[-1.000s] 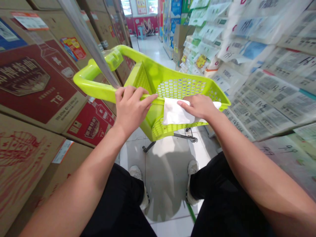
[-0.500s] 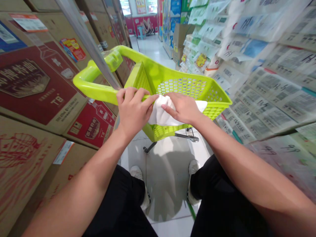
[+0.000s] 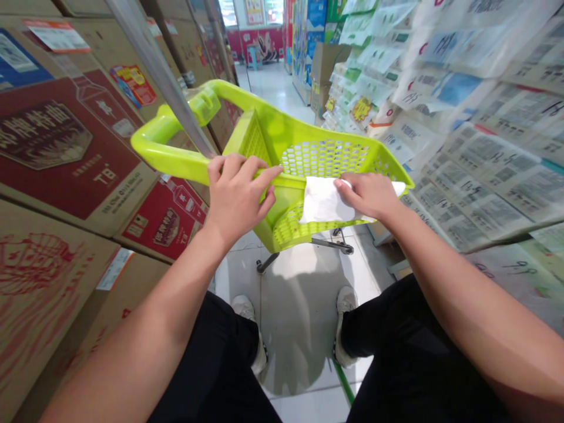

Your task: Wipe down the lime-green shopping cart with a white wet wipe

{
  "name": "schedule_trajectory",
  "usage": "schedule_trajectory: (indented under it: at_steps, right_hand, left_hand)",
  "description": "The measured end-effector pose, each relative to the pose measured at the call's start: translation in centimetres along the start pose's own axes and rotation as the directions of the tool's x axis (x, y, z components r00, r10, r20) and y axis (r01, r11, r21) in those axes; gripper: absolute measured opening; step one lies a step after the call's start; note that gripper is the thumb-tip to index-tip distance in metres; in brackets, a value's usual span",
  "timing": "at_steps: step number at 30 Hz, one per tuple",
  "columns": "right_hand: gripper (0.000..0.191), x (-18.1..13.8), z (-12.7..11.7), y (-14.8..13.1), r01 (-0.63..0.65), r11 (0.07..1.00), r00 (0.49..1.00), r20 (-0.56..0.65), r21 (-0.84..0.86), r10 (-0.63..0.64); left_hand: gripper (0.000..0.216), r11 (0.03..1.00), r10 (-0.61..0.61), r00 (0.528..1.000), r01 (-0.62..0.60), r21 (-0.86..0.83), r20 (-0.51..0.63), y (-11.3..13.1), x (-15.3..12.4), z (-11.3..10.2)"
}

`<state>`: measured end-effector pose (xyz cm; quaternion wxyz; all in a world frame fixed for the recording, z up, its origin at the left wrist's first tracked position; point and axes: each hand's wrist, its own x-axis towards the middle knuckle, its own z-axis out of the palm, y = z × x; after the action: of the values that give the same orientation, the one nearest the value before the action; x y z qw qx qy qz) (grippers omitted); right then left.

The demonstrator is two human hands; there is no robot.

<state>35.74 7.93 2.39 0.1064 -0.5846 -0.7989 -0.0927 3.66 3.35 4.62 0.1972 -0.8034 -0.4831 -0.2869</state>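
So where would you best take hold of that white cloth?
Probably pinch the white cloth at its left end, coming from the near side: that flat flap hangs down outside the green cart, uncovered, while the right hand covers part of the rest.

Worn on the head, the single camera looks forward and down at the nearby green cart (image 3: 284,194).

The lime-green plastic cart (image 3: 279,124) stands upright across my view, looped handle (image 3: 171,161) leftward, lattice-walled basket (image 3: 335,136) to the right. I see the white cloth (image 3: 324,202) over its near rim (image 3: 291,182), hanging down outside, partly hidden.
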Motion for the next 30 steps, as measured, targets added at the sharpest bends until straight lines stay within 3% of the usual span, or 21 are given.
schedule_trajectory:
  at_steps: [4, 11, 14, 18, 25, 30]
  right_hand:
    - [0.078, -0.2, 0.1, -0.7, 0.007, 1.0, 1.0, -0.026, -0.002, -0.007]
    - [0.074, 1.4, 0.1, -7.3, 0.111, 0.99, 0.977, -0.191, 0.092, -0.092]
    - [0.071, 1.8, 0.0, -8.6, 0.134, 0.987, 0.971, -0.211, 0.085, -0.114]
    - [0.068, 1.5, 0.0, -7.1, 0.141, 0.987, 0.98, -0.155, 0.076, -0.127]
    - [0.068, 0.1, 0.6, -1.0, -0.046, 0.999, 0.998, -0.054, 0.0, 0.045]
    - [0.068, -0.1, 1.0, -1.5, -0.045, 0.999, 0.989, -0.138, 0.009, 0.045]
  left_hand:
    - [0.039, 1.0, -0.015, 1.0, 0.015, 0.012, 0.005, 0.5, 0.0, 0.3]
    - [0.045, 0.999, -0.018, 1.0, 0.019, 0.036, -0.016, 0.4, 0.0, 0.6]
    - [0.046, 0.997, 0.008, 1.0, -0.007, 0.079, -0.006, -0.2, 0.0, 0.4]
    - [0.043, 0.999, -0.009, 1.0, 0.009, 0.053, -0.005, -0.8, 0.0, -0.3]
    - [0.038, 1.0, -0.024, 0.999, 0.024, -0.001, -0.023, -1.2, 0.1, -0.1]
    - [0.039, 0.996, -0.092, 0.996, 0.092, -0.011, -0.015, 0.4, 0.4, 0.2]
